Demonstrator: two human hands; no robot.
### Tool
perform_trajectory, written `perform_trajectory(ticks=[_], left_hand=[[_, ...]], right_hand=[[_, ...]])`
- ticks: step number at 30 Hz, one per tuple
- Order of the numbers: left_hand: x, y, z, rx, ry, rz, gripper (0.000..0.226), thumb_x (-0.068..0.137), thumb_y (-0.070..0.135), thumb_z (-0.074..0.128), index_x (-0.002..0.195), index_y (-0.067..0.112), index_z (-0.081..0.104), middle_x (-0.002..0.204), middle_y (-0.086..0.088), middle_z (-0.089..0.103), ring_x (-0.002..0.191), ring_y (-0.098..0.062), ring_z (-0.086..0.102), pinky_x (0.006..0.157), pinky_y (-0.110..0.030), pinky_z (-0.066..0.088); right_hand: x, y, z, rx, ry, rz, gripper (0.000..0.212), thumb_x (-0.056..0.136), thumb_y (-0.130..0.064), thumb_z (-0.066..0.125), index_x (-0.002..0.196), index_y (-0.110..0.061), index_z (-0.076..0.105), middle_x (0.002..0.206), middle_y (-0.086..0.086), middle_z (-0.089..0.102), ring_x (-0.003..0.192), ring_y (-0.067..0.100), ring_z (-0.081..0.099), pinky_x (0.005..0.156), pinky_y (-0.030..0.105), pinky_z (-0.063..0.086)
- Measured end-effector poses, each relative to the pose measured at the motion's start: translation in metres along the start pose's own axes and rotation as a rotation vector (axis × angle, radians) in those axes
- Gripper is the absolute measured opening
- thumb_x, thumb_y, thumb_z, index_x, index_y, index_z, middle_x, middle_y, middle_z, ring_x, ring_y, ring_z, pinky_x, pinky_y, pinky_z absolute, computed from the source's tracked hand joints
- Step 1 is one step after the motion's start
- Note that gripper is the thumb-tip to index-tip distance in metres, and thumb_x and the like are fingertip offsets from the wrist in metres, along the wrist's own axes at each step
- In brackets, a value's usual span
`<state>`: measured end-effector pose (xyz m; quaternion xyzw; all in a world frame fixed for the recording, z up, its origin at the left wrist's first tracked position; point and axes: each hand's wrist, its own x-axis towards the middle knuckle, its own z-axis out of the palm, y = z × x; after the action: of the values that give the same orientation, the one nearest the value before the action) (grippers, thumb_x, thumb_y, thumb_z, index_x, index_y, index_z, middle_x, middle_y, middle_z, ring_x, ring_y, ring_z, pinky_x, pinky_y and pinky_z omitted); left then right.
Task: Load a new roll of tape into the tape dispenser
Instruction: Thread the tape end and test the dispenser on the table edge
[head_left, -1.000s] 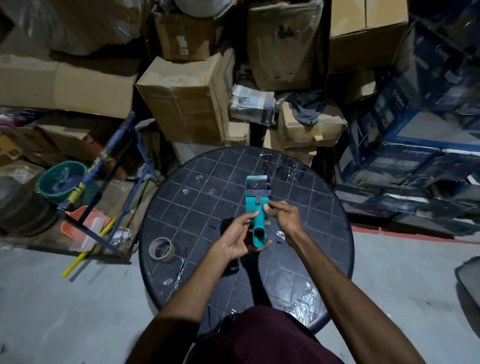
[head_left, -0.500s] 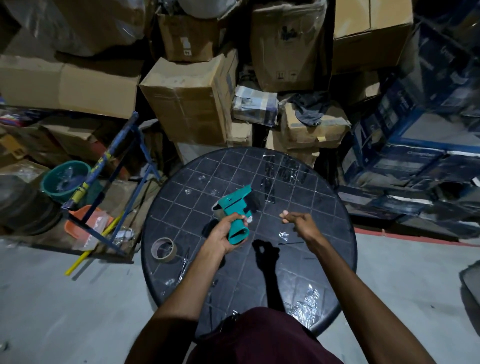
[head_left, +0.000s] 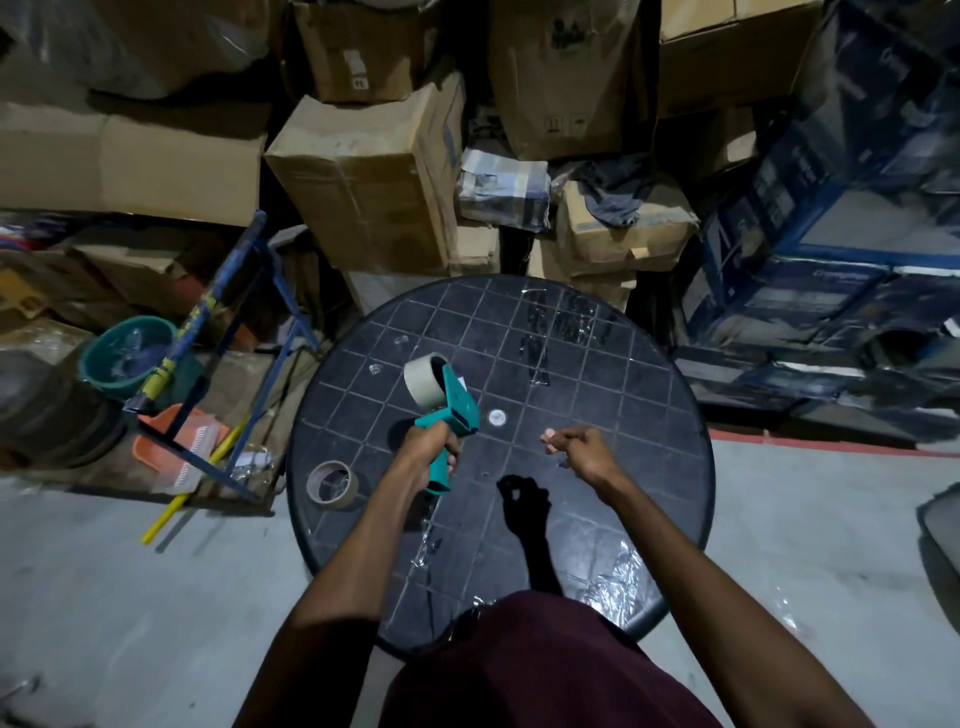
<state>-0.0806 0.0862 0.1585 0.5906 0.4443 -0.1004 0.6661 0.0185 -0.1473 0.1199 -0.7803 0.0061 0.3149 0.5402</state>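
Dispenser handle (head_left: 440, 470) partly under fingers

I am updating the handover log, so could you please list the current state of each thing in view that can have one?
Teal plastic tape dispenser: held off the table, roll mounted.
Beige tape roll on dispenser: seated on its side.
Nearly spent tape roll: lying flat on the table.
Round black gridded table: upright.
Left hand: grips the dispenser handle.
Right hand: loosely curled; holding something, cannot tell.

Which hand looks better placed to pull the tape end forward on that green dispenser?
Probably the right hand: it holds nothing I can make out. The left hand grips the dispenser handle, steadying its tape roll.
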Motion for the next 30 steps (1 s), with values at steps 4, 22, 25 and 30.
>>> perform_trajectory(ticks=[4, 22, 25, 30], left_hand=[[-0.007, 0.001, -0.006, -0.102, -0.238, -0.14, 0.013, 0.086, 0.0, 0.048, 0.083, 0.012, 0.053, 0.053, -0.003, 0.047, 0.041, -0.014, 0.041, 0.045, -0.02, 0.036], [-0.034, 0.018, 0.027, -0.666, -0.657, -0.185, 0.017, 0.091, 0.018, 0.061, 0.077, 0.009, 0.061, 0.051, 0.001, 0.053, 0.039, -0.01, 0.052, 0.041, -0.022, 0.047], [-0.035, 0.02, 0.027, -0.681, -0.665, -0.182, 0.018, 0.091, 0.018, 0.06, 0.075, 0.01, 0.058, 0.05, 0.001, 0.053, 0.039, -0.01, 0.051, 0.04, -0.022, 0.047], [-0.037, 0.018, 0.023, -0.724, -0.68, -0.187, 0.017, 0.093, 0.017, 0.059, 0.079, 0.008, 0.062, 0.052, 0.001, 0.055, 0.04, -0.01, 0.053, 0.041, -0.023, 0.049]], right_hand=[[-0.001, -0.001, 0.015, -0.011, -0.009, 0.012, 0.028, 0.101, -0.014, 0.058, 0.104, 0.01, 0.071, 0.096, 0.004, 0.07, 0.055, -0.006, 0.056, 0.043, 0.008, 0.036], [-0.002, -0.05, 0.01, 0.438, 0.012, -0.021, 0.039, 0.087, 0.005, 0.052, 0.107, -0.02, 0.073, 0.119, 0.006, 0.073, 0.109, 0.032, 0.068, 0.081, 0.045, 0.058], [0.0, -0.049, 0.001, 0.479, -0.006, -0.028, 0.027, 0.089, -0.007, 0.058, 0.108, -0.016, 0.074, 0.109, 0.006, 0.077, 0.101, 0.03, 0.068, 0.078, 0.043, 0.054], [0.002, -0.054, -0.007, 0.403, 0.099, -0.115, 0.01, 0.087, -0.019, 0.077, 0.097, -0.017, 0.077, 0.105, 0.009, 0.077, 0.096, 0.023, 0.069, 0.07, 0.037, 0.055]])
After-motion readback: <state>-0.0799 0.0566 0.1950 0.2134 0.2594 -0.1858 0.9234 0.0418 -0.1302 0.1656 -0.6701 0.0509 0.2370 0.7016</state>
